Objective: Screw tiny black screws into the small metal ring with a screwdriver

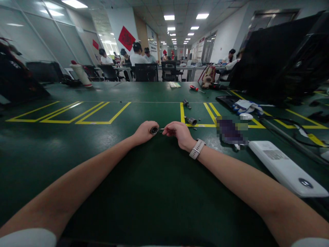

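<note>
A: Clasping what?
B: Well, the left hand (144, 132) is clasping a metal cylinder (154, 130) mid-frame on the table (154, 192); the right hand (179, 132) is pinching a thin pin (161, 129), seemingly inserting it. Next is needing steady alignment.

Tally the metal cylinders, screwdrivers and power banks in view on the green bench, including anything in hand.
Metal cylinder: 3, one held in the left hand
Red-handled screwdriver: 1
White power bank: 1
Total: 5
</note>
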A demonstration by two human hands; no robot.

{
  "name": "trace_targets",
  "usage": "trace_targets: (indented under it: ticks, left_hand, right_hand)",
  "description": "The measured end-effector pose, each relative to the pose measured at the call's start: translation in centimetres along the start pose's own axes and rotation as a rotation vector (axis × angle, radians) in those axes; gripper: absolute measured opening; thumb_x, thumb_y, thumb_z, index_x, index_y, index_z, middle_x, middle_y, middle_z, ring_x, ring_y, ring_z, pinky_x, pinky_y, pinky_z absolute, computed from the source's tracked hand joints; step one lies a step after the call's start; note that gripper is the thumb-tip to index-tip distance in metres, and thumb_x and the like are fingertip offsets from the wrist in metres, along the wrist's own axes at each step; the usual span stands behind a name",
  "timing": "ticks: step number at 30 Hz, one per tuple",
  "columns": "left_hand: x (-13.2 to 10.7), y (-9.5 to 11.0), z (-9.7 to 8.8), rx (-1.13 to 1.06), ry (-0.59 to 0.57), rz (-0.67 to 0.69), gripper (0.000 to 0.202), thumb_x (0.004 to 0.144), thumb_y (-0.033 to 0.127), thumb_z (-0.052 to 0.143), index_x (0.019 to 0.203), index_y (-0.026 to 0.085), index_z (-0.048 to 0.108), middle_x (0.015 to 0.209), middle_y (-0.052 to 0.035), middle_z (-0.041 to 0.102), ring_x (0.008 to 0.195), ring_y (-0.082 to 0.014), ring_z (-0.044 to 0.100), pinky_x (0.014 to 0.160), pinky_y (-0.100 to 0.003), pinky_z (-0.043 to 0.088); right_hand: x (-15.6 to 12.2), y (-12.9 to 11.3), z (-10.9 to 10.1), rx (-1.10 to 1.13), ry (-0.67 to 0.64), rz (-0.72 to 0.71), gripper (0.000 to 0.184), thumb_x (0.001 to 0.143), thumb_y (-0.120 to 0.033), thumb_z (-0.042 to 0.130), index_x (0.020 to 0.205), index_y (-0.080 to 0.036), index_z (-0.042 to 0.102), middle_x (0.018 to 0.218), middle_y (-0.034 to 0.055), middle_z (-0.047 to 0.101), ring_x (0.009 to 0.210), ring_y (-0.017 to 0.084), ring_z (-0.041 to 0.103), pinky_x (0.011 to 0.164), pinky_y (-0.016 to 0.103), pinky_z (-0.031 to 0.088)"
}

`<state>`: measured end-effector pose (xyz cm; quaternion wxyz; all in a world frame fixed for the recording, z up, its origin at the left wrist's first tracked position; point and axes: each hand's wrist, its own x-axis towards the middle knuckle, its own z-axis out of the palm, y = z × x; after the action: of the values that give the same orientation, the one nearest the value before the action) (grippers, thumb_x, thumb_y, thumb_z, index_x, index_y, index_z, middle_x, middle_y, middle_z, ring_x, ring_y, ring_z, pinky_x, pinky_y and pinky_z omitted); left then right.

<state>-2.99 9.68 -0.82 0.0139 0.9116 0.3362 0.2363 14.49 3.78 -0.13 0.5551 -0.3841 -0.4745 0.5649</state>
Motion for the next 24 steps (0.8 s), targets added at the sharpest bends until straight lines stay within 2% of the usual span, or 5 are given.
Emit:
trace_targets:
  ticks: [6, 9, 14, 20, 24]
  left_hand:
    - [0.0, 0.1, -0.1, -0.112, 0.032, -0.022, 0.009, 0.075, 0.021, 0.048, 0.068, 0.016, 0.050, 0.064, 0.0011, 0.050, 0.060, -0.0122, 0.049, 0.058, -0.024, 0.036]
    - [0.1, 0.2, -0.1, -0.074, 0.033, -0.041, 0.007, 0.074, 0.019, 0.048, 0.068, 0.016, 0.051, 0.064, 0.0007, 0.051, 0.061, -0.0128, 0.049, 0.058, -0.024, 0.036]
    - [0.2, 0.1, 0.0, 0.041, -0.029, -0.027, 0.005, 0.071, 0.016, 0.049, 0.069, 0.016, 0.053, 0.065, -0.0004, 0.054, 0.063, -0.0146, 0.051, 0.062, -0.027, 0.036]
    - [0.1, 0.2, -0.1, 0.089, -0.042, 0.003, 0.005, 0.071, 0.015, 0.049, 0.069, 0.016, 0.053, 0.066, -0.0007, 0.054, 0.063, -0.0151, 0.051, 0.063, -0.028, 0.036]
    - [0.0, 0.1, -0.1, 0.005, 0.001, -0.032, 0.004, 0.072, 0.016, 0.049, 0.068, 0.016, 0.052, 0.065, 0.0004, 0.053, 0.062, -0.0136, 0.050, 0.062, -0.026, 0.037]
  right_hand:
    - [0.3, 0.3, -0.3, 0.083, 0.017, 0.068, 0.011, 0.063, -0.021, 0.052, 0.060, -0.014, 0.061, 0.056, 0.0031, 0.065, 0.052, 0.013, 0.054, 0.056, 0.027, 0.041]
    - [-0.1, 0.3, 0.0, 0.025, 0.026, -0.047, 0.010, 0.064, -0.019, 0.052, 0.061, -0.016, 0.060, 0.056, 0.0006, 0.063, 0.056, 0.013, 0.055, 0.059, 0.027, 0.042]
    - [-0.8, 0.2, 0.6, -0.359, -0.004, -0.266, 0.014, 0.067, -0.015, 0.051, 0.058, -0.017, 0.061, 0.060, 0.0002, 0.062, 0.063, 0.015, 0.055, 0.064, 0.029, 0.041]
    - [-0.1, 0.0, 0.2, -0.016, -0.006, -0.018, 0.011, 0.062, -0.015, 0.052, 0.055, -0.015, 0.061, 0.053, 0.0009, 0.062, 0.054, 0.013, 0.054, 0.058, 0.027, 0.040]
    - [0.4, 0.1, -0.3, 0.066, 0.019, 0.078, 0.011, 0.062, -0.019, 0.051, 0.058, -0.015, 0.060, 0.055, 0.0030, 0.065, 0.050, 0.012, 0.054, 0.055, 0.027, 0.041]
